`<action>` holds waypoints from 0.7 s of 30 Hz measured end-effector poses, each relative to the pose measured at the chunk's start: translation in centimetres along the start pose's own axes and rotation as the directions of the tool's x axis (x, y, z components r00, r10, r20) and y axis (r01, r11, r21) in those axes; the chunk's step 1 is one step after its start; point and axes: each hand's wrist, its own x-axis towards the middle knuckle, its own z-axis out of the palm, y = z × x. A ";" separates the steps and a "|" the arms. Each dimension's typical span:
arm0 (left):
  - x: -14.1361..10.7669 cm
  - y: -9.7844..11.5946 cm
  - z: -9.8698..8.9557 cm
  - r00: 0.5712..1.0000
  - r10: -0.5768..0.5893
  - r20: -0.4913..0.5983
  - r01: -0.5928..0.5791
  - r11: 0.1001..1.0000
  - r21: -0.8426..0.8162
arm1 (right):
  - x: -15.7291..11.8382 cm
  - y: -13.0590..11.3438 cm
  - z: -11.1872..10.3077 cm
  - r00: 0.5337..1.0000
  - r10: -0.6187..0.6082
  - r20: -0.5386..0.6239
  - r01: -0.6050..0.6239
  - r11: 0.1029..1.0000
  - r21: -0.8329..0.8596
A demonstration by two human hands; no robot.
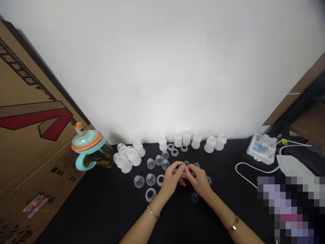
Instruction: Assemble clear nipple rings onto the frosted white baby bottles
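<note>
My left hand (170, 177) and my right hand (199, 179) meet over the black table, fingers closed round a whitish bottle collar ring (182, 167). Whether a teat sits inside the ring I cannot make out. Around my right hand lie several clear teats (195, 197), some partly hidden by it. Left of my left hand are loose collar rings (150, 190) and clear dome caps (150, 179). Behind the hands, open white baby bottles (196, 141) stand along the wall. Several capped baby bottles (133, 156) are grouped farther left.
A large drinking jug (93, 149) with a turquoise lid and handle stands at the left beside a cardboard box (30, 112). On the right are a clear plastic case (261, 149), a white cable (243, 163) and a pixelated area. A white wall (162, 67) rises behind.
</note>
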 end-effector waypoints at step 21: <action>0.4 0.0 -0.1 1.000 0.006 -0.028 -0.007 0.999 -0.044 | -0.2 0.2 0.4 1.000 0.006 0.017 -0.007 1.000 0.010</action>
